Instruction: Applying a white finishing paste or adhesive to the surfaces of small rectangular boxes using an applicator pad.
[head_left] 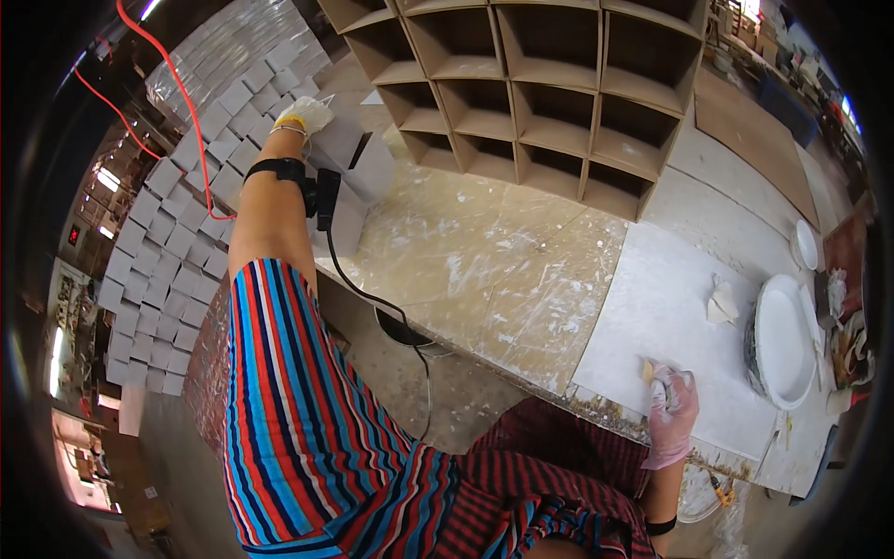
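My left arm stretches far forward to the left. My left hand (305, 114), in a white glove with a yellow cuff, is at the top of a pale grey box (337, 140) at the table's left edge; its fingers are too unclear to tell whether they grip it. My right hand (672, 415), in a thin pinkish glove smeared with white, is over the white sheet (643, 298) near the table's front edge. Its fingers are curled, with a small tan piece (647, 371) showing at the fingertips; what the hand holds is mostly hidden.
A brown compartmented board rack (514, 130) stands at the back of the table (484, 270). Many pale boxes (154, 270) are stacked at left. On the right are a basin of white material (784, 343), a crumpled white scrap (722, 302) and a small bowl (804, 244). Red hoses (186, 88) hang at left.
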Demonstrator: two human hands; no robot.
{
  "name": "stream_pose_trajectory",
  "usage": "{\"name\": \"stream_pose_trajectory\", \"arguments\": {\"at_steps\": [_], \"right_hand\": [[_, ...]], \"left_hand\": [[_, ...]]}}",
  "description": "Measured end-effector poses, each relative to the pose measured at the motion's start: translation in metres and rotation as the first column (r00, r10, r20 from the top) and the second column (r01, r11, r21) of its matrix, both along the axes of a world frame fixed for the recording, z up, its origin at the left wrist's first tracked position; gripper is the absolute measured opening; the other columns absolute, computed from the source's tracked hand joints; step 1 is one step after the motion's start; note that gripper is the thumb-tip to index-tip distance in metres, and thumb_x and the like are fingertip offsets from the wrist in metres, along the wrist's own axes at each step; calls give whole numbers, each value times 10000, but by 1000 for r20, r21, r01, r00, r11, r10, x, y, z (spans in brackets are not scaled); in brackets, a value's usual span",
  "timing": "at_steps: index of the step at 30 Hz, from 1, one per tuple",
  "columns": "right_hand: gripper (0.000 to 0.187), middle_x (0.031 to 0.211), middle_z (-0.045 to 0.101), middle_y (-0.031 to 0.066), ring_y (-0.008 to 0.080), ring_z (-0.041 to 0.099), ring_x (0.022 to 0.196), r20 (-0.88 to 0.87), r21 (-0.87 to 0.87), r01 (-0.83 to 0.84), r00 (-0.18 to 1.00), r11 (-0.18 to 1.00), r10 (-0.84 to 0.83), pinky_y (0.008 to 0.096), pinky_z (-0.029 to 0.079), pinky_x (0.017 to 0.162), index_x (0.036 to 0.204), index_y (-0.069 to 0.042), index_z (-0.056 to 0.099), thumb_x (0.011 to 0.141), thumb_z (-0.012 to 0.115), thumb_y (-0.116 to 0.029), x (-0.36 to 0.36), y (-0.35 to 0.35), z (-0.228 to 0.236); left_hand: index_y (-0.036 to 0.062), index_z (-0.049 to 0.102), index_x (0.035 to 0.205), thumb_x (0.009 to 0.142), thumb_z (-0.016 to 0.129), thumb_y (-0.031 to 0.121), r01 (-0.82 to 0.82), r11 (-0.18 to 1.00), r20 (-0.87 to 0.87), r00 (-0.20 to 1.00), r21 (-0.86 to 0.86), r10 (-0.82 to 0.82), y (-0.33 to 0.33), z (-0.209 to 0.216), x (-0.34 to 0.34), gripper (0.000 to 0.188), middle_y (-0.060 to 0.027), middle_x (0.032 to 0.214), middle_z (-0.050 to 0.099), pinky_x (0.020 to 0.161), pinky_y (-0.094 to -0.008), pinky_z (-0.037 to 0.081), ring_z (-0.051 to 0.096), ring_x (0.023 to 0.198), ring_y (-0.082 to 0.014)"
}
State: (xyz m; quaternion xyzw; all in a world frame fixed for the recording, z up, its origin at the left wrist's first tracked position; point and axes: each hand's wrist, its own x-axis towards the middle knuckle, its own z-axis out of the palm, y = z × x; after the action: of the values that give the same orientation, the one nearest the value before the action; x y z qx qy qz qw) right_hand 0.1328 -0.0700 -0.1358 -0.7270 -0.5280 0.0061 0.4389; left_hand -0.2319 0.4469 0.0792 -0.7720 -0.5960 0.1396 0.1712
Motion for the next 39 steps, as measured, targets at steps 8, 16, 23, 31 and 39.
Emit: {"name": "stream_pose_trajectory", "arguments": {"at_steps": [8,16,23,31,39], "right_hand": [[195,871,578,142,309,578,802,9,-18,-4,1000,1000,4,349,459,707,931,-46,605,743,557,-29,0,2,4],[187,882,575,147,316,572,804,-10,-9,-16,1000,1000,16,349,454,717,945,-37,604,762,566,-56,0,1,3],[195,884,573,149,315,571,798,-22,-27,-12,1000,1000,11,346,455,715,953,-33,596,760,567,-41,-3,1,6],[190,883,572,145,308,570,803,-9,12,-17,1000,1000,17,341,453,711,935,-33,586,745,569,-20,-1,-1,0],[193,886,572,144,306,569,807,-10,5,-12,1000,1000,12,343,451,717,945,-40,593,755,565,-32,0,-1,-1]], "left_hand": [[67,675,931,801,451,174,344,928,-314,905,143,-287,36,-19,-3,280,-145,1007,629,820,-387,488,603,944,-310],[77,654,978,787,444,293,115,978,236,959,176,-155,-5,-3,19,356,-163,1047,606,857,-395,445,565,1001,-324],[91,648,971,777,461,295,137,989,271,951,62,-149,-34,8,14,339,-150,1039,607,845,-392,451,563,991,-324],[108,657,965,768,502,194,407,907,-270,890,108,-367,0,-3,-25,265,-115,1016,622,826,-354,476,583,962,-300],[107,585,1138,790,525,337,52,996,429,900,72,-78,-33,5,-28,421,-123,1100,598,896,-330,411,555,1033,-278]]}}
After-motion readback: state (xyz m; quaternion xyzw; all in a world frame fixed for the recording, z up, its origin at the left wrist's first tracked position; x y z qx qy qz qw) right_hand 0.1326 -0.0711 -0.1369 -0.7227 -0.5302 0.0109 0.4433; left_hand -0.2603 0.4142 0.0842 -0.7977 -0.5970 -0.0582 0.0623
